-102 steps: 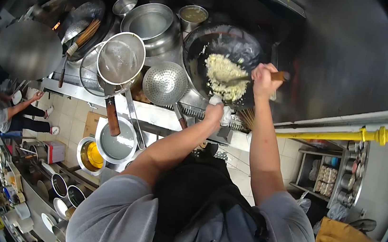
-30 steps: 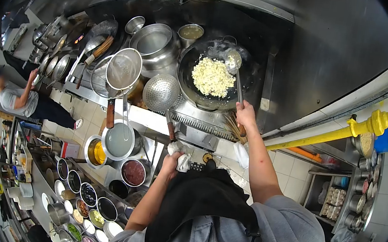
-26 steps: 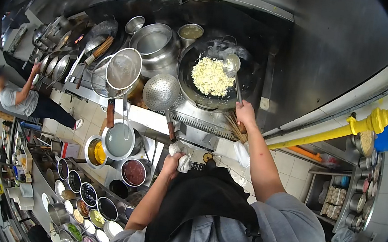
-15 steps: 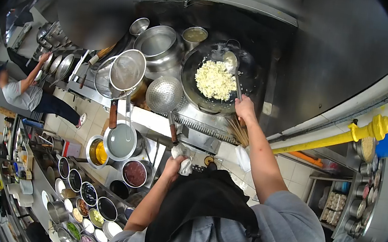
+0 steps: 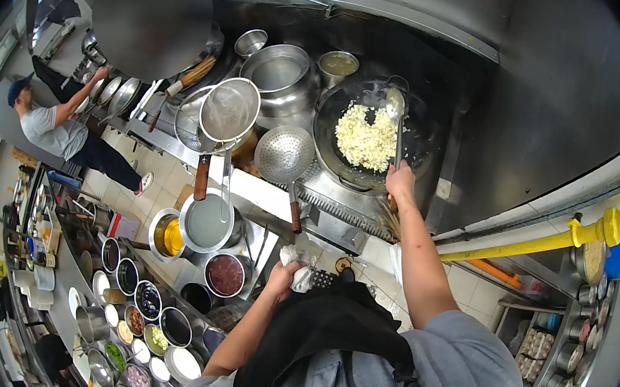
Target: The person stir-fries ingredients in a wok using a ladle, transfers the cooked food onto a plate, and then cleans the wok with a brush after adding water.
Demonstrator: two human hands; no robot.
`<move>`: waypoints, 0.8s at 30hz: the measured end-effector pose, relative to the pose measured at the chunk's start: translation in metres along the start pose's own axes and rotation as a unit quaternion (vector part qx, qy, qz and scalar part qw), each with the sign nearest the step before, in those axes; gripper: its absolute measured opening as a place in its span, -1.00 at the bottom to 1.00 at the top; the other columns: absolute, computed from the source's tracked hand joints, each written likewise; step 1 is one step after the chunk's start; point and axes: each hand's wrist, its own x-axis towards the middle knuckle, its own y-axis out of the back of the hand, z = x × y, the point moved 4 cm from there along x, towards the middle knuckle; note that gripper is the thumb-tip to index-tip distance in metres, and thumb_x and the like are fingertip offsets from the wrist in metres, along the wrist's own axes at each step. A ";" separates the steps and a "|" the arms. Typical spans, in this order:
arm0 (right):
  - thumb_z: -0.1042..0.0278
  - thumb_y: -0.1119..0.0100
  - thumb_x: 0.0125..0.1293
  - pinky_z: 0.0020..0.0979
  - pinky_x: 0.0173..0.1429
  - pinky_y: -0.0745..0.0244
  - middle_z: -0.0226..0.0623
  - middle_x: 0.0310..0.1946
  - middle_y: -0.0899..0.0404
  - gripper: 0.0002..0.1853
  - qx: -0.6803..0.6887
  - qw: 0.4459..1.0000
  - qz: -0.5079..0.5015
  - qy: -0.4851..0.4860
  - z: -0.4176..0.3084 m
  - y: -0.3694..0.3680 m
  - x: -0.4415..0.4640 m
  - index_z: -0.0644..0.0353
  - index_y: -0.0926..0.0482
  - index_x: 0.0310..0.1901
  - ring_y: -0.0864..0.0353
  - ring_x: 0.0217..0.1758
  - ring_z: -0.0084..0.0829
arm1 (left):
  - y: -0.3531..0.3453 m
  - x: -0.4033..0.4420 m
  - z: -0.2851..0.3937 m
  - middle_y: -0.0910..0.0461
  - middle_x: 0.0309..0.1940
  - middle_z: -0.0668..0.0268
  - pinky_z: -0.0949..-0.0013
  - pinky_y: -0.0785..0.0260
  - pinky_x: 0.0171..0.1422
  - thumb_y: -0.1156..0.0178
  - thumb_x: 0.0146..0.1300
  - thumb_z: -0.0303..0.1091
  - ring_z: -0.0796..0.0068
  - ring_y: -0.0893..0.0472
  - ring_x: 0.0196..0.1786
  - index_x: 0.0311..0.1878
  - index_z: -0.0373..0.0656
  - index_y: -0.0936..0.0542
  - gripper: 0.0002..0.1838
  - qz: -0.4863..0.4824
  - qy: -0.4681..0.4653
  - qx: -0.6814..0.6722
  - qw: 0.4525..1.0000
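My right hand [image 5: 400, 184] is closed around the handle of a metal ladle [image 5: 395, 105]. The ladle's bowl rests at the far right side of a dark wok [image 5: 417, 141] on the stove. Pale yellow and white crumbly food [image 5: 366, 139] lies heaped in the wok, left of the ladle; its exact kind is unclear. Closer to my body, my left hand [image 5: 283, 278] grips a bunched white cloth [image 5: 302, 277]. Just beyond that cloth, the wooden handle of a perforated strainer [image 5: 284, 154] points toward me.
Left of the wok stand a large metal pot [image 5: 277, 70] and a fine-mesh strainer [image 5: 229, 110]. Basins of liquid, including a pale one [image 5: 205, 222], sit nearer me. A yellow pipe [image 5: 534, 236] runs along the right. Another person [image 5: 57, 128] works at far left.
The whole view has shifted, so the stove appears further right. A notch now shows in the far edge of the food. Both hands keep their holds on the ladle and cloth.
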 end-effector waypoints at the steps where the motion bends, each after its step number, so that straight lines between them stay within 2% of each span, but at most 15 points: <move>1: 0.17 -0.10 0.39 -0.18 -0.49 -0.53 -0.02 -0.48 -0.63 -0.67 -0.003 0.999 -0.046 -0.001 0.012 -0.005 0.003 0.26 -0.53 0.01 -0.63 -0.62 -0.15 | 0.007 0.000 -0.006 -0.64 -0.27 0.17 0.26 -0.57 -0.23 -0.15 0.21 -0.48 0.33 -0.67 -0.29 -0.01 -0.34 -0.52 -0.72 -0.004 0.015 -0.002 1.000; 2: 0.17 -0.11 0.38 -0.12 -0.37 -0.57 0.02 -0.42 -0.64 -0.65 -0.005 0.996 -0.093 0.002 0.020 -0.009 0.009 0.24 -0.54 0.04 -0.67 -0.52 -0.06 | 0.013 -0.001 -0.007 -0.65 -0.27 0.17 0.26 -0.57 -0.22 -0.15 0.21 -0.48 0.32 -0.68 -0.29 -0.01 -0.34 -0.53 -0.72 -0.008 0.025 -0.005 1.000; 4: 0.19 -0.12 0.33 -0.06 -0.13 -0.57 0.07 -0.34 -0.64 -0.63 -0.117 0.961 -0.005 0.252 0.022 0.004 0.003 0.18 -0.54 0.09 -0.66 -0.26 0.10 | 0.009 -0.018 0.007 -0.65 -0.27 0.15 0.27 -0.57 -0.23 -0.16 0.19 -0.46 0.31 -0.68 -0.30 -0.03 -0.35 -0.55 -0.71 0.009 -0.027 -0.005 1.000; 5: 0.23 -0.17 0.27 -0.02 0.02 -0.52 0.08 -0.24 -0.64 -0.62 -0.108 0.963 0.002 0.248 0.025 0.007 -0.008 0.12 -0.56 0.10 -0.57 -0.06 0.20 | 0.009 -0.031 0.019 -0.65 -0.27 0.15 0.28 -0.56 -0.24 -0.16 0.17 -0.45 0.31 -0.68 -0.29 -0.03 -0.37 -0.55 -0.69 0.026 -0.009 0.025 0.999; 7: 0.30 -0.15 0.27 0.07 0.02 -0.49 0.21 -0.21 -0.61 -0.54 -0.111 0.964 -0.026 0.241 -0.002 0.032 -0.061 0.00 -0.47 0.24 -0.59 -0.06 0.20 | 0.025 -0.030 0.010 -0.64 -0.25 0.18 0.30 -0.54 -0.25 -0.16 0.16 -0.45 0.34 -0.66 -0.30 0.02 -0.32 -0.54 -0.66 0.037 -0.021 0.000 0.999; 9: 0.36 -0.14 0.28 0.05 -0.02 -0.51 0.18 -0.24 -0.63 -0.36 -0.210 0.967 0.004 0.143 -0.003 0.035 -0.096 -0.08 -0.27 0.42 -0.63 -0.14 0.17 | 0.042 -0.029 0.002 -0.63 -0.20 0.21 0.29 -0.53 -0.16 -0.17 0.17 -0.46 0.37 -0.64 -0.24 0.04 -0.27 -0.54 -0.66 0.033 -0.035 -0.009 0.999; 10: 0.38 -0.13 0.31 0.02 -0.03 -0.53 0.14 -0.22 -0.64 -0.31 -0.225 0.964 0.009 0.144 0.001 0.031 -0.103 -0.07 -0.20 0.47 -0.65 -0.15 0.13 | 0.050 -0.031 -0.001 -0.62 -0.15 0.21 0.29 -0.52 -0.07 -0.18 0.18 -0.47 0.38 -0.63 -0.17 0.06 -0.28 -0.53 -0.65 0.027 -0.027 -0.010 0.999; 12: 0.38 -0.04 0.37 0.00 -0.01 -0.55 0.13 -0.17 -0.64 -0.38 -0.255 0.960 0.004 0.118 -0.007 0.031 -0.116 -0.02 -0.21 0.46 -0.66 -0.11 0.11 | 0.065 -0.033 -0.010 -0.61 -0.06 0.20 0.29 -0.52 -0.01 -0.23 0.17 -0.43 0.37 -0.64 -0.10 0.20 -0.30 -0.46 -0.51 0.019 -0.024 -0.020 0.999; 13: 0.38 -0.04 0.37 0.00 -0.01 -0.55 0.13 -0.17 -0.64 -0.38 -0.258 0.957 0.003 0.129 -0.007 0.029 -0.110 -0.02 -0.21 0.46 -0.66 -0.11 0.11 | 0.069 -0.039 -0.012 -0.61 -0.06 0.20 0.29 -0.52 -0.01 -0.23 0.17 -0.43 0.37 -0.64 -0.10 0.20 -0.30 -0.46 -0.51 0.022 -0.029 -0.029 0.999; 16: 0.43 0.14 0.38 0.02 0.08 -0.54 0.15 -0.04 -0.62 -0.44 -0.306 0.948 -0.039 0.074 -0.011 0.026 -0.100 -0.06 -0.31 0.42 -0.63 0.03 0.10 | 0.086 -0.059 -0.019 -0.61 -0.02 0.19 0.30 -0.49 0.06 -0.23 0.14 -0.43 0.35 -0.62 -0.04 0.23 -0.31 -0.44 -0.46 0.010 -0.044 -0.004 0.999; 19: 0.46 0.15 0.36 0.02 0.08 -0.53 0.15 -0.04 -0.62 -0.45 -0.301 0.948 -0.014 0.106 -0.010 0.020 -0.115 -0.03 -0.35 0.40 -0.63 0.03 0.11 | 0.104 -0.072 -0.022 -0.59 0.03 0.17 0.32 -0.46 0.14 -0.22 0.11 -0.39 0.34 -0.60 0.04 0.25 -0.33 -0.42 -0.42 0.007 -0.083 0.018 0.996; 21: 0.43 0.13 0.40 0.02 0.05 -0.55 0.15 -0.06 -0.62 -0.53 -0.278 0.953 0.009 0.116 0.007 0.006 -0.118 0.12 -0.40 0.33 -0.63 0.01 0.12 | 0.116 -0.093 -0.024 -0.59 0.03 0.17 0.32 -0.45 0.14 -0.22 0.12 -0.38 0.34 -0.60 0.04 0.25 -0.33 -0.42 -0.42 0.018 -0.097 -0.008 0.995; 24: 0.42 0.11 0.38 0.01 0.07 -0.54 0.16 -0.07 -0.62 -0.55 -0.306 0.939 -0.012 0.156 0.001 0.003 -0.113 0.15 -0.44 0.29 -0.62 0.01 0.14 | 0.135 -0.124 -0.036 -0.60 0.02 0.19 0.31 -0.46 0.13 -0.22 0.12 -0.40 0.34 -0.61 0.02 0.23 -0.28 -0.45 -0.45 0.027 -0.105 -0.032 0.994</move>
